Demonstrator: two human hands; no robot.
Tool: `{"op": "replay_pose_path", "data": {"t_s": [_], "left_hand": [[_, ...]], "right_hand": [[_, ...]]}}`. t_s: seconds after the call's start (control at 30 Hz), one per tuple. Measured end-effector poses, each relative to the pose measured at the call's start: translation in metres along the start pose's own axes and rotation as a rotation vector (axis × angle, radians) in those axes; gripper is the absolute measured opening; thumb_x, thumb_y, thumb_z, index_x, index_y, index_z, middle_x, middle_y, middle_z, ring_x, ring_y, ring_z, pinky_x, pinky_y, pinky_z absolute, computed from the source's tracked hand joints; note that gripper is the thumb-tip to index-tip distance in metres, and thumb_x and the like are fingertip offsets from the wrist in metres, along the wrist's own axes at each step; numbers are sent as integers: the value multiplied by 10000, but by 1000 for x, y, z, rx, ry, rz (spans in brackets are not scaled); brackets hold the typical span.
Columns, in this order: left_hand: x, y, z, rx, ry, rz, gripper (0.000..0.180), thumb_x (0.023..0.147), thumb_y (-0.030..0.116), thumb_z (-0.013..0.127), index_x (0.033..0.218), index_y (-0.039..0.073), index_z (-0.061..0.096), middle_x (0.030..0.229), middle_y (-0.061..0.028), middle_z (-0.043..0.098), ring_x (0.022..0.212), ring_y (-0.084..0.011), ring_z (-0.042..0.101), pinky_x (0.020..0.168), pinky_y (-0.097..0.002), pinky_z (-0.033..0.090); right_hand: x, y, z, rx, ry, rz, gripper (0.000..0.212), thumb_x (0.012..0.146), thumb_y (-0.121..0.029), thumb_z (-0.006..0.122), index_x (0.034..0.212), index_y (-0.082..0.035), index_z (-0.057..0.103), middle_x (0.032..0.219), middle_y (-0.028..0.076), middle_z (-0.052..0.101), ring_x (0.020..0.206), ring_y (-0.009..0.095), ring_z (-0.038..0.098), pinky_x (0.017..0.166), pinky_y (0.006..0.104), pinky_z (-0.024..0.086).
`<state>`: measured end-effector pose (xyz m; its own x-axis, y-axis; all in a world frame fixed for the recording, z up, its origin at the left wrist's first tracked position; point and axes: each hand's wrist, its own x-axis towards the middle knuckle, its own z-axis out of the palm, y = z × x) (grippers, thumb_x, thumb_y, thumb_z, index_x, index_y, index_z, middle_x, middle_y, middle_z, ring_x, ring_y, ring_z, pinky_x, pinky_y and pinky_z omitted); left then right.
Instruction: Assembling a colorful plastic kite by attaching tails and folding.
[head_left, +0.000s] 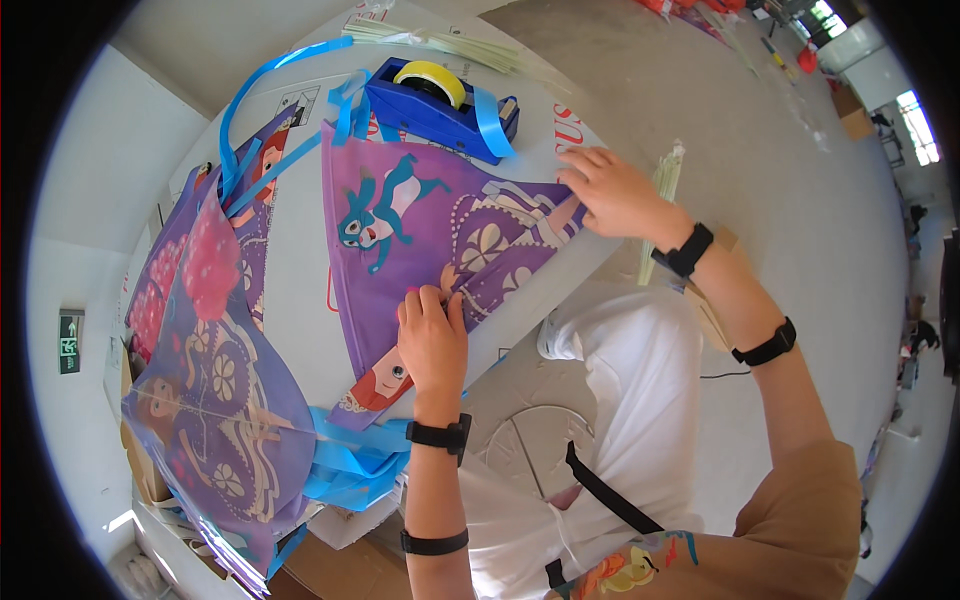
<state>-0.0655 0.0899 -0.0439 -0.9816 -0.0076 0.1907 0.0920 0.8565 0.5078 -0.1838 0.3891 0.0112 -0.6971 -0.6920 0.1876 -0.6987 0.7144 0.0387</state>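
Observation:
A purple kite sail (420, 180), printed with a blue animal and a red-haired figure, lies across the white board in front of me. My right hand (615, 195) has its fingers closed at the sail's right-hand tip. With bent fingers, my left hand (433, 340) grips the sail near its lower edge, just above the printed red-haired head. What lies beneath the left fingertips is mostly hidden. Beyond the sail stands a blue tape dispenser (440, 110) holding a yellow-cored roll, with a strip of blue tape hanging off its end.
More printed kite sails (215, 370) overlap at the left, with blue ribbon (355, 465) bunched beside them. Thin pale sticks (450, 45) lie at the board's far edge; another bundle of sticks (665, 190) is beyond my right wrist. The white board (300, 200) ends near my knee.

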Motion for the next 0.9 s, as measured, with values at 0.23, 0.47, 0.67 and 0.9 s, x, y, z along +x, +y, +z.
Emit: {"op": "replay_pose_path", "data": {"t_s": [0.23, 0.47, 0.67, 0.9], "left_hand": [[-1, 2, 4, 30, 1, -39, 211, 943, 205, 656, 909, 37, 532, 917, -132, 554, 894, -347, 572, 735, -446, 502], [-3, 5, 7, 3, 59, -45, 209, 910, 194, 680, 916, 41, 537, 921, -142, 553, 904, -360, 566, 754, -461, 491], [-5, 2, 6, -33, 146, -40, 166, 907, 147, 675, 992, 37, 585, 999, -152, 579, 971, -360, 562, 854, -486, 459], [-56, -14, -14, 92, 76, 240, 397, 936, 159, 630, 1318, 61, 586, 1397, -140, 550, 1337, -352, 473, 1126, -500, 356]], "right_hand": [[-18, -109, 26, 328, 124, 50, 362, 850, -57, 672, 1202, 14, 630, 1326, 141, 582, 1265, 315, 538, 1064, 442, 452], [-28, -124, 37, 472, 93, 211, 486, 869, -117, 704, 1319, 9, 571, 1456, 138, 500, 1352, 336, 468, 1127, 450, 405], [-35, -133, 55, 371, 95, 228, 572, 904, -183, 668, 1424, -20, 491, 1510, 123, 455, 1403, 303, 413, 1181, 451, 334], [-40, -138, 60, 231, 90, 190, 552, 973, -203, 557, 1475, -18, 421, 1548, 109, 418, 1461, 276, 343, 1226, 452, 251]]}}
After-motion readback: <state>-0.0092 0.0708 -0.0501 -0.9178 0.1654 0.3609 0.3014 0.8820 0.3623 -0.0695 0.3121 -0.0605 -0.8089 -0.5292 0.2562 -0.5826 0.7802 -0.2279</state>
